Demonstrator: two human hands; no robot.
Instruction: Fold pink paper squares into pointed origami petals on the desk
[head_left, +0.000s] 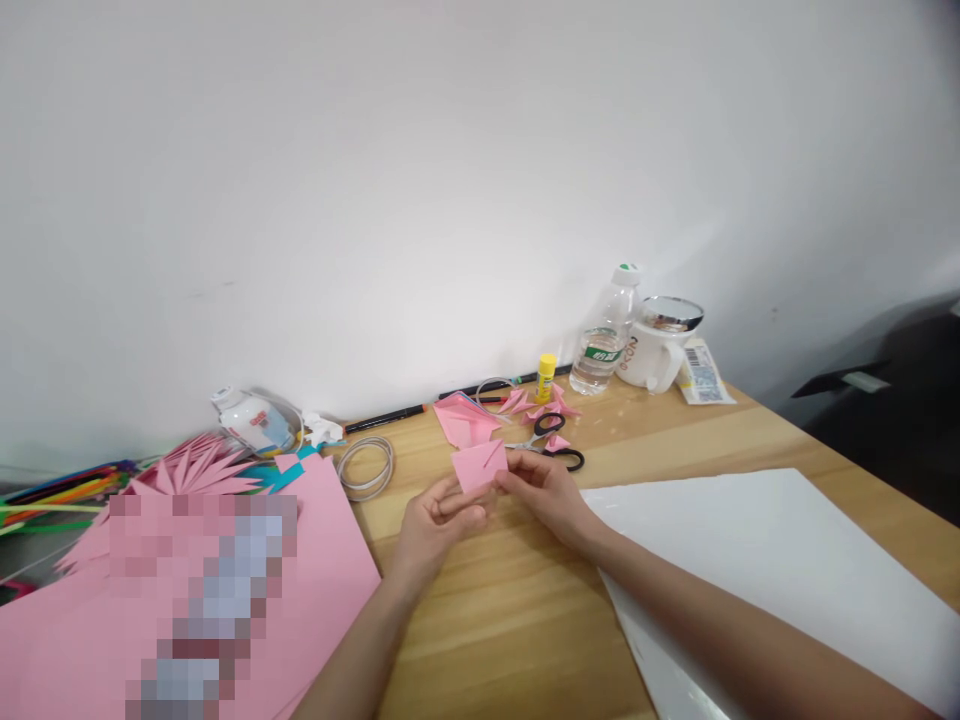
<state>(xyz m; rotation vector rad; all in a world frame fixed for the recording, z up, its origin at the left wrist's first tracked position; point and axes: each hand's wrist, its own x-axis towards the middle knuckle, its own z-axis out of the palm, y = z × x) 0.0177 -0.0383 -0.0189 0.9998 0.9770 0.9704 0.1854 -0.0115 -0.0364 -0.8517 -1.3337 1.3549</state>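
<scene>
A small folded piece of pink paper (pixel 478 466) is held up above the wooden table, a slit-like fold line showing on its face. My right hand (pixel 547 492) pinches its lower right edge. From below and the left, my left hand (pixel 441 515) supports it with bent fingers, some hidden behind the paper. Just behind lies another folded pink paper (pixel 466 418). Scissors (pixel 551 440) with black handles rest beyond my right hand, beside several small folded pink pieces (pixel 536 404). Among those pieces stands a yellow glue stick (pixel 545 380).
Large pink sheets (pixel 330 570) and a fan-folded pink paper (pixel 195 468) lie left. A tape ring (pixel 365 468), black pens (pixel 386 418) and a white bottle (pixel 253 420) sit near the wall. At the right are a water bottle (pixel 606 335), a mug (pixel 654 350) and a white board (pixel 757 560).
</scene>
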